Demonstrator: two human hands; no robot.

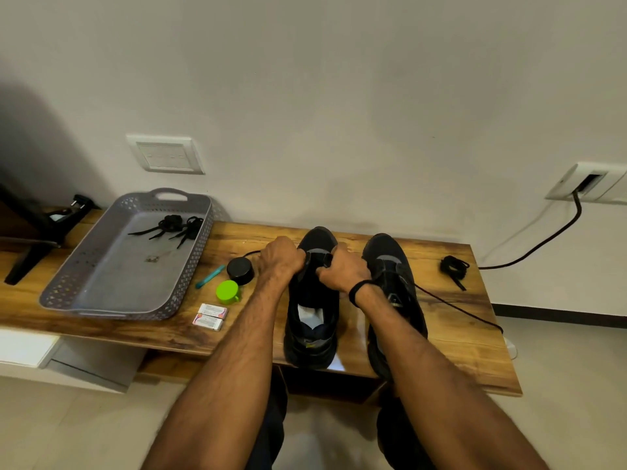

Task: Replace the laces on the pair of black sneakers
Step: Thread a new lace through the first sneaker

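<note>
Left hand (283,257) was curled tight at the forefoot of the middle sneaker (314,310), apparently pinching a black lace (252,253) that ran off leftward over the table (475,351). Right hand (342,271) was also curled, gripping the same sneaker's eyelet area from the other side; whether it held lace too could not be told. The sneaker stood heel toward the person and toe toward the wall, its long axis running straight away between both forearms. The hands were equally near, one per eyelet row. The second sneaker (393,283) stood just beside it, parallel. The next threading likely crossed that axis.
</note>
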